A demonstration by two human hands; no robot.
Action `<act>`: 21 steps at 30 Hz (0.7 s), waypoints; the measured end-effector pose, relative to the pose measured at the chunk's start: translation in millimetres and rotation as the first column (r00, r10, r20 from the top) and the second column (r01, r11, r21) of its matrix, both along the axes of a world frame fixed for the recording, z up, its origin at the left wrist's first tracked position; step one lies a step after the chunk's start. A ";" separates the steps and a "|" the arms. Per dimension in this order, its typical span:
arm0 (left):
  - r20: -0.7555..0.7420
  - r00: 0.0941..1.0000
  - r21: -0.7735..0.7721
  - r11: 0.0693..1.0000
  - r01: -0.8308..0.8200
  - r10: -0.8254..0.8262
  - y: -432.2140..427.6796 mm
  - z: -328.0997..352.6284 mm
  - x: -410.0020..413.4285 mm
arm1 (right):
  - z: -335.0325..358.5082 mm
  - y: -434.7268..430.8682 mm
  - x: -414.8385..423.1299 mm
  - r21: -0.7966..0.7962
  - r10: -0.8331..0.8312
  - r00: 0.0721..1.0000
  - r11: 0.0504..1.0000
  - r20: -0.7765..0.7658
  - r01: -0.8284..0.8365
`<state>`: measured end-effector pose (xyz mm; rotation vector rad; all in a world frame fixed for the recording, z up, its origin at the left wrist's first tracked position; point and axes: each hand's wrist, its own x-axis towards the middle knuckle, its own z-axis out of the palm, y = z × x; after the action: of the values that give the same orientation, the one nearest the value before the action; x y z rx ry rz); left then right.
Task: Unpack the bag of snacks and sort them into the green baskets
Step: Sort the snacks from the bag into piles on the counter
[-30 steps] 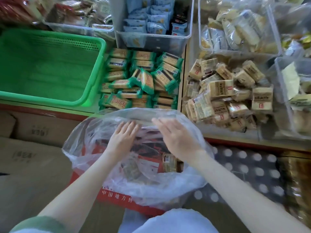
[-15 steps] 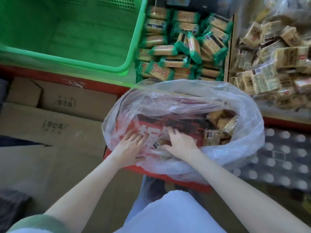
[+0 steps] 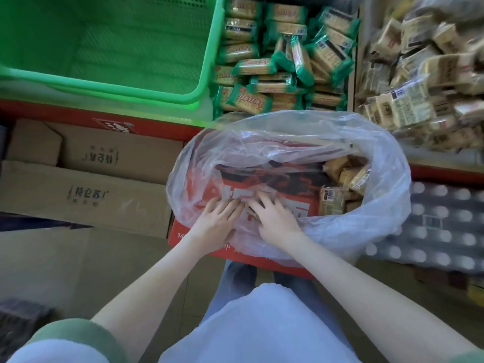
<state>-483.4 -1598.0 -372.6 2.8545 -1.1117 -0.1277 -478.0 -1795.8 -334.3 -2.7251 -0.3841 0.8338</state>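
Note:
A clear plastic bag (image 3: 374, 205) lies open on a red carton (image 3: 199, 247) in front of me. Beige wrapped snack packs (image 3: 331, 200) lie in its right half. My left hand (image 3: 217, 224) and my right hand (image 3: 275, 218) rest side by side on the bag's near edge, fingers pressed into the plastic around a small snack pack; the hold itself is hidden under the fingers. An empty green basket (image 3: 207, 56) stands at the upper left, on the shelf beyond the bag.
Green-wrapped cracker packs (image 3: 282, 61) are piled right of the basket. Beige snack packs (image 3: 419, 85) fill the bin at the upper right. Brown cardboard boxes (image 3: 86, 184) lie left of the bag. A case of bottles (image 3: 442, 231) sits to its right.
My view has tilted downward. Both hands moved from the bag's far rim to its near edge and came together on the plastic. The bag's mouth has spread open.

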 end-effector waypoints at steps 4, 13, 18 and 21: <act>-0.030 0.998 -0.098 0.994 -0.056 0.053 -36.0 26.5 22.9 | 12.7 -39.3 9.1 0.319 -0.297 0.954 0.907 0.021 0.276; 0.054 0.995 -0.418 0.907 -0.050 0.080 -172.9 104.0 92.3 | 88.1 -154.7 52.6 0.682 -0.564 0.801 0.667 0.199 0.300; 0.165 0.982 -0.435 0.900 -0.015 0.097 -260.9 141.8 138.9 | 140.7 -247.7 99.5 0.712 -0.645 0.599 0.682 0.474 0.170; 0.169 0.981 -0.361 0.932 -0.033 0.100 -309.5 150.3 156.4 | 158.2 -314.9 141.7 0.710 -0.749 0.390 0.649 0.535 0.272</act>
<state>-327.0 -1907.5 -222.4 2.6077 -0.9476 0.3182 -336.2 -2110.7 -176.1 -2.2335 0.1599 -0.6907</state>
